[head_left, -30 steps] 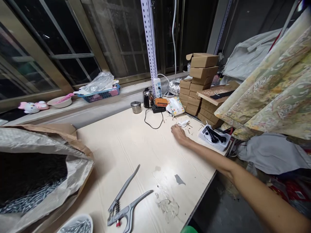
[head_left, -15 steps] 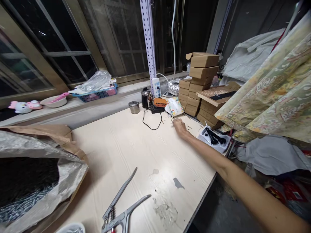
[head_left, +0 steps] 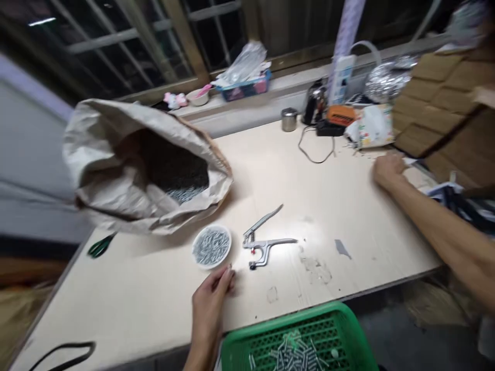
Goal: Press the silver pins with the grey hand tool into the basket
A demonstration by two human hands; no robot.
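My left hand rests on the pale table near its front edge, fingers pressed together and pointing at a small white bowl of metal pieces; whether it holds anything is unclear. Grey hand pliers lie just right of the bowl. My right hand reaches far right across the table, fingers curled down on the surface beside a patterned pack and stacked cardboard boxes. What is under those fingers is hidden.
A big open paper sack of metal parts lies at the left. A green basket with metal pieces sits below the front edge. A kettle, a tin, an orange device and a black cable stand at the back. Green scissors lie at the left.
The view has swung left and down, bringing the sack, bowl, basket and my left hand into sight. My right hand stays out at the far right by the boxes.
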